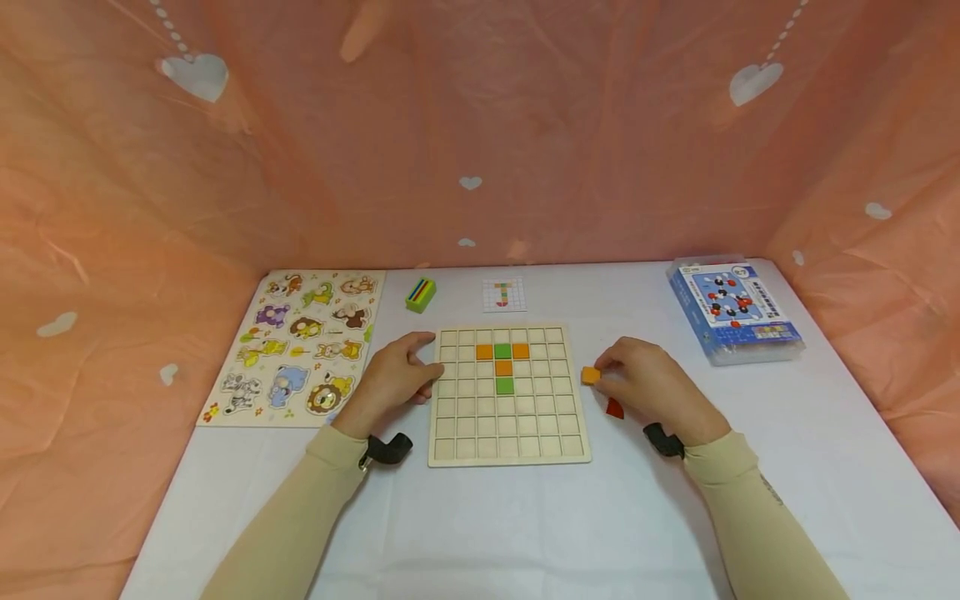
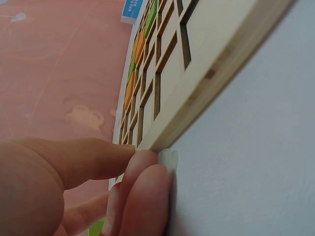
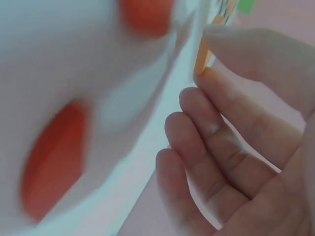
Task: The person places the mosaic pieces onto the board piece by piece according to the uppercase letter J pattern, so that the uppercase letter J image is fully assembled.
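A square wooden grid board (image 1: 465, 429) lies on the white table, with orange and green square tiles in a T-shaped group in its upper cells. At its left edge, my left hand (image 1: 390, 375) pinches the rim; the left wrist view shows the thumb (image 2: 106, 160) over the edge and fingers against the side. Just right of the board, my right hand (image 1: 643, 379) pinches an orange square tile (image 1: 590, 376) between thumb and index finger. Below that hand lies a red piece (image 1: 615, 408), partly covered in the head view. Two red shapes (image 3: 56, 164) appear blurred in the right wrist view.
Behind the board lies a pattern card (image 1: 505, 295) with a J-shaped figure. A green block with coloured stripes (image 1: 421, 295) is left of it. An animal puzzle board (image 1: 292, 354) lies at left, partly behind my left hand. At back right stands a blue-and-white box (image 1: 731, 308).
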A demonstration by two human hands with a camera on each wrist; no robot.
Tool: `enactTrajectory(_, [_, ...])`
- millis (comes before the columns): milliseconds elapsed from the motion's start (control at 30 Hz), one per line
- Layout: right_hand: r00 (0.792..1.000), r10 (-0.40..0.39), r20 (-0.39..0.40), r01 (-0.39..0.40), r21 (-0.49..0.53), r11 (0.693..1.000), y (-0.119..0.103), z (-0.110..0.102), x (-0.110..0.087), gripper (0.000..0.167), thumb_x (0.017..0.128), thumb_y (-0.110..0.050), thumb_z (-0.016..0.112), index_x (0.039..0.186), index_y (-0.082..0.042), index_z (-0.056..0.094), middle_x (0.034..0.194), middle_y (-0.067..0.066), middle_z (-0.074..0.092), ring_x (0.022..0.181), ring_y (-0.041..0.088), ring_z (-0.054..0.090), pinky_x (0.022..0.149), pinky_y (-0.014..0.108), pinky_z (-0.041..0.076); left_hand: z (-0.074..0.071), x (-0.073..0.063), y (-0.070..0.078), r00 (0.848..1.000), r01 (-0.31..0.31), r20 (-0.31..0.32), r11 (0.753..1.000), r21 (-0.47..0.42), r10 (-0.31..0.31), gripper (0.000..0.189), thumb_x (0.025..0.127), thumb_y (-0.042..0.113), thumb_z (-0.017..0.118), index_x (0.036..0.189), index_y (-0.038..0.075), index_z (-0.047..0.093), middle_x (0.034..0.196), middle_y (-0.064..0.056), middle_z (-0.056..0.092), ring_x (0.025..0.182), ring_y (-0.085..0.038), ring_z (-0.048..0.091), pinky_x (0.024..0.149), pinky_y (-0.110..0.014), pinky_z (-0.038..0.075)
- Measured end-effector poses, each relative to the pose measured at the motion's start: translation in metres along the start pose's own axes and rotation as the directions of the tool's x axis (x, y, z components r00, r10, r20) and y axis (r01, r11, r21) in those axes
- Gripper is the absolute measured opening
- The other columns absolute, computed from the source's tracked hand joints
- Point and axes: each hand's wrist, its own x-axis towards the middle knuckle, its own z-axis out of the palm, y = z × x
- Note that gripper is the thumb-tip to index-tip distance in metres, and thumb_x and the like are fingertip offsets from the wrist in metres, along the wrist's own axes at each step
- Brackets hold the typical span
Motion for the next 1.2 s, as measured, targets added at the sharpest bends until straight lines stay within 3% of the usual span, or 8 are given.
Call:
enactTrajectory(333, [0.994,-0.111,0.012,0.111,-0.021,0.994,-0.046,0.019,0.02,0.017,0.091,-0.02,0.083,0.104,-0.008,0.081,0.1,0.002,0.072,0.089,0.019,0.064,0.088,0.042,0.06,-0.001,0.0,-0.001,1.0,0.003,0.0,1.0,0.005,-0.003,0.064,0.1,0.019,0.075,0.16,0.017,0.051,0.077,-0.007,0.071,0.06,-0.013,0.069,0.06,-0.026,0.063])
enactTrajectory(533, [0.981,-0.192,0.032,0.193,-0.034,0.981,-0.068,0.034,0.021,0.017,0.091,-0.02,0.084,0.105,-0.01,0.082,0.104,0.0,0.073,0.099,0.019,0.067,0.093,0.042,0.061,-0.001,0.001,0.0,1.0,-0.001,-0.003,1.0,0.008,0.001,0.063,0.1,0.019,0.075,0.159,0.016,0.051,0.076,-0.007,0.071,0.06,-0.013,0.068,0.06,-0.026,0.063])
enactTrajectory(867, [0.956,-0.292,0.038,0.294,-0.084,0.952,-0.086,0.051,0.016,0.009,0.089,-0.019,0.085,0.097,-0.014,0.083,0.096,-0.005,0.069,0.092,0.013,0.063,0.08,0.031,0.059,0.001,0.001,0.001,1.0,0.014,0.005,1.0,0.006,-0.014,0.063,0.1,0.019,0.074,0.159,0.016,0.051,0.076,-0.006,0.069,0.06,-0.013,0.068,0.06,-0.026,0.062])
enactTrajectory(1200, [0.956,-0.291,0.029,0.292,-0.118,0.949,-0.092,0.056,0.015,0.008,0.088,-0.017,0.084,0.095,-0.014,0.083,0.093,-0.006,0.068,0.093,0.015,0.063,0.078,0.03,0.059,0.0,-0.002,0.003,1.0,0.006,0.008,1.0,-0.005,-0.006,0.064,0.1,0.018,0.074,0.159,0.014,0.05,0.074,-0.006,0.069,0.059,-0.012,0.068,0.059,-0.026,0.063])
